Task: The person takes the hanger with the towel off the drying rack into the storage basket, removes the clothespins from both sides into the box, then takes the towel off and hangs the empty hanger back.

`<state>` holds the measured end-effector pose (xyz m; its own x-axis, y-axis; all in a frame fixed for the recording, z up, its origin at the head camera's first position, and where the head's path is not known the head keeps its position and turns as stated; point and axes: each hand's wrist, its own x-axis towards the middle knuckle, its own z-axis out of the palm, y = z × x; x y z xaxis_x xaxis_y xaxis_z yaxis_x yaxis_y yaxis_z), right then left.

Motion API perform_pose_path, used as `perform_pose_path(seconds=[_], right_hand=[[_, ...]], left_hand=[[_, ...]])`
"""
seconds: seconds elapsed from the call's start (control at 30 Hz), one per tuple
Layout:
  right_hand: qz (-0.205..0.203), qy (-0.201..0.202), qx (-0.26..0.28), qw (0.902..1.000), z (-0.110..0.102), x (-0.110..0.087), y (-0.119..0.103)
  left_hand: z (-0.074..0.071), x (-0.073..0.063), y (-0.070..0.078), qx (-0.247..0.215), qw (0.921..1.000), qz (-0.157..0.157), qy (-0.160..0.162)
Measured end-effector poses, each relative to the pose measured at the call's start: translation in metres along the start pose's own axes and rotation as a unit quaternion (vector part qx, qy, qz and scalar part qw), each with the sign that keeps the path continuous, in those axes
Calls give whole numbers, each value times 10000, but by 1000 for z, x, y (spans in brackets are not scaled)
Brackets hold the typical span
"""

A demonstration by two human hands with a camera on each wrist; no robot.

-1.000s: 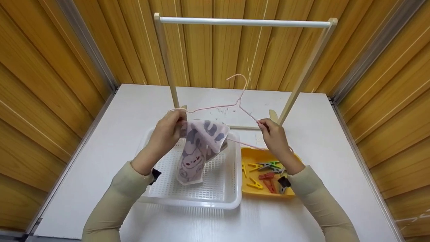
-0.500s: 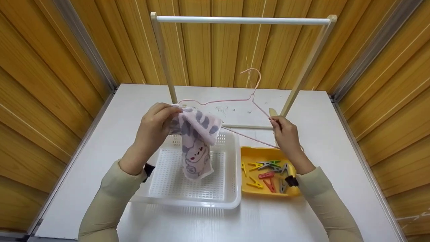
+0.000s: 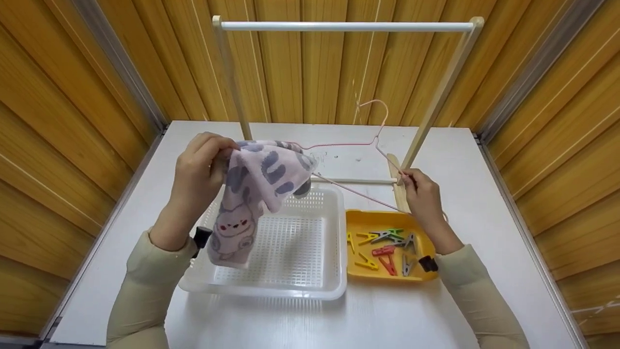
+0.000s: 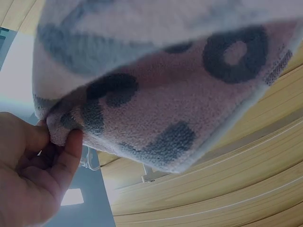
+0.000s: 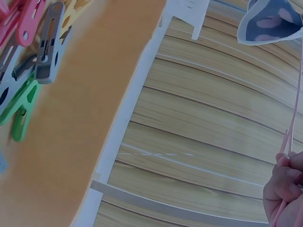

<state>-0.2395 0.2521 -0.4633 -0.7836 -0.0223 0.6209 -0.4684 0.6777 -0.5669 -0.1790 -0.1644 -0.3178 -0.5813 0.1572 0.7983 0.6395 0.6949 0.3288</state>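
My left hand (image 3: 196, 169) pinches one end of a small pink towel (image 3: 240, 194) printed with grey patches and a cartoon face. The towel drapes over the left part of a pink wire hanger (image 3: 339, 144), hiding that end, and its lower part hangs over the white basket. In the left wrist view, thumb and fingers grip the bunched cloth (image 4: 151, 113). My right hand (image 3: 425, 196) holds the hanger's right shoulder, with the hook pointing up. The right wrist view has the hanger wire (image 5: 297, 99) running through the curled fingers and a towel corner (image 5: 270, 23) at the top.
Below the towel is a white perforated basket (image 3: 334, 286). Right beside it, a yellow tray (image 3: 356, 278) contains several clothespins (image 3: 387, 251). Behind stands a wooden drying rack with a white top bar (image 3: 344, 26). Wood-patterned panels (image 3: 319, 72) enclose the white table (image 3: 484, 194).
My left hand has moved left and up, drawing the towel further along the hanger's left side, so it spreads wider. My right hand has shifted right with the hanger.
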Motion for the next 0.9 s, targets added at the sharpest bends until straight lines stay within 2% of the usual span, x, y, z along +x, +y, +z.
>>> perform_pose_path(seconds=[0.23, 0.4, 0.67, 0.9], right_hand=[[50, -37, -255, 9997, 2, -5, 5], [66, 141, -613, 9980, -1, -7, 11], [160, 293, -902, 9954, -4, -4, 16], [-396, 595, -1585, 9848, -8, -1, 17]], left_hand=[[-5, -6, -5, 7, 9998, -161, 92], [-4, -6, -7, -34, 10000, -77, -18], [-11, -5, -3, -99, 9998, -110, 127], [-15, -5, -5, -141, 9993, -176, 304]])
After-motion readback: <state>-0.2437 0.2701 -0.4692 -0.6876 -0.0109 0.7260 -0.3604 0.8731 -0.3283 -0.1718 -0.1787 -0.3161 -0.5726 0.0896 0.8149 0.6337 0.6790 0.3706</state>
